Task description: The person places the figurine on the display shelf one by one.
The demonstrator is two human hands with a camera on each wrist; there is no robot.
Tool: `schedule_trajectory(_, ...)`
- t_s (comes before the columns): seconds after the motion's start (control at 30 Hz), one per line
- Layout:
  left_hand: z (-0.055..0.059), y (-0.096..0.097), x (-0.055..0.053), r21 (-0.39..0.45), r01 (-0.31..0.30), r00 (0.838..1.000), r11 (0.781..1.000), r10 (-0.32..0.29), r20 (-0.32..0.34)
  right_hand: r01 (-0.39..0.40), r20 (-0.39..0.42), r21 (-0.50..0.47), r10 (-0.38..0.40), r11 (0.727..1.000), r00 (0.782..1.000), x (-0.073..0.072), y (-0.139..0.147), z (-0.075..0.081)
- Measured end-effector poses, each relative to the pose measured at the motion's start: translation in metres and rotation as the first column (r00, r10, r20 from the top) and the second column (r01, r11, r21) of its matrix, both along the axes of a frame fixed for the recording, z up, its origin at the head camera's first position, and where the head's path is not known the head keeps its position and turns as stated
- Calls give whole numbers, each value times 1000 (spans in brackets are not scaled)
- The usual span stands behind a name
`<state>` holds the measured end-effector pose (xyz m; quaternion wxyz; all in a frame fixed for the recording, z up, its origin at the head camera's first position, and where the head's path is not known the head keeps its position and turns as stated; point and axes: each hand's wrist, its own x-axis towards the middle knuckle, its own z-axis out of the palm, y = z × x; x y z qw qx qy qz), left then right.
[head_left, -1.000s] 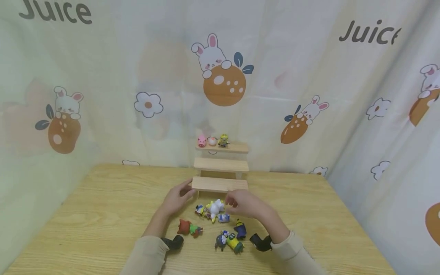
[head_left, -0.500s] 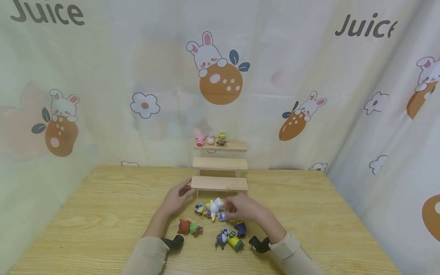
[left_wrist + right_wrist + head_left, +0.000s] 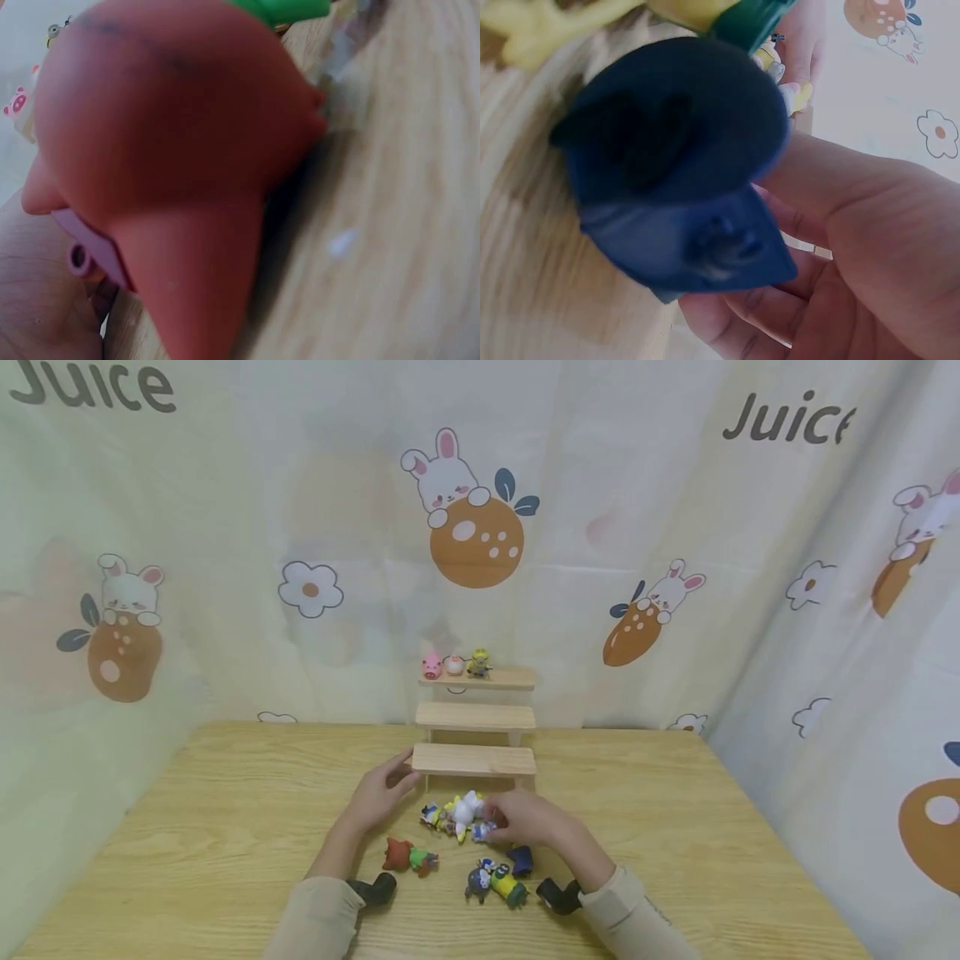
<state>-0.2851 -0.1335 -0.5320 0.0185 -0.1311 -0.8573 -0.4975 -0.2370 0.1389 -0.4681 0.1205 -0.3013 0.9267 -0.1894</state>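
Note:
My left hand (image 3: 381, 793) holds the left end of the lowest step of a three-step wooden display stand (image 3: 472, 760). Lowered over the toys in front of it, my right hand (image 3: 528, 818) has its thumb and fingertips pinching a small blue-and-white figurine (image 3: 480, 832). Touching that group are a white figurine (image 3: 465, 810) and a yellow-and-blue minion figurine (image 3: 433, 816). Below my left wrist lies a red fox-like figurine in green (image 3: 408, 857), large in the left wrist view. A dark blue figurine (image 3: 675, 165) hides the right fingertips in the right wrist view.
On the top step stand a pink pig (image 3: 432, 667), a white round figurine (image 3: 454, 666) and a yellow minion figurine (image 3: 480, 664). Nearer me lie a yellow-green minion figurine (image 3: 510, 888) and a dark figurine (image 3: 477, 885). A printed curtain (image 3: 360, 485) hangs behind the table.
My right hand has come down and slightly toward me, onto the blue-and-white figurine. The left hand has stayed at the stand. The head view has shifted slightly.

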Motion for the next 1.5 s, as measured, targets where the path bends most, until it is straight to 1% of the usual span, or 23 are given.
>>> schedule_trajectory(0.17, -2, 0, -2, 1, 10, 1000, 1000, -10, 7, 2, 5, 3, -2, 1000, 1000, -1, 5, 1)
schedule_trajectory(0.37, -3, 0, -4, 10, 9, 1000, 1000, -9, 7, 36, -3, 13, -36, 999, 999, -4, 14, 5)
schedule_trajectory(0.5, -1, 0, -3, 24, 15, 1000, 1000, -15, 0, 63, -2, -23, -63, 998, 998, -7, 17, 7)
schedule_trajectory(0.57, -1, -1, -3, 31, 10, 1000, 999, -11, 10, 67, 1, -57, -67, 996, 998, -8, 17, 9)
schedule_trajectory(0.7, -2, -2, -3, 24, 4, 1000, 1000, -4, 4, 33, -47, -86, -37, 996, 998, -8, 18, 11)
schedule_trajectory(0.73, -2, -2, -3, 24, 0, 1000, 1000, -1, 11, 24, -59, -87, -29, 996, 998, -9, 19, 12)
schedule_trajectory(0.9, -4, -2, -4, 15, 8, 1000, 1000, -8, 13, -9, -120, -52, 3, 999, 993, -9, 21, 11)
schedule_trajectory(1.1, -3, -2, -2, -1, 0, 1000, 1000, 0, 10, -26, -146, -34, 21, 999, 989, -8, 20, 10)
schedule_trajectory(1.3, 0, -4, -2, -4, -1, 1000, 1000, 1, 5, -36, -169, -21, 32, 999, 985, -11, 19, 10)
schedule_trajectory(1.5, -3, 0, -2, -13, -2, 1000, 1000, 2, 0, -5, -167, -19, 2, 1000, 986, -10, 20, 8)
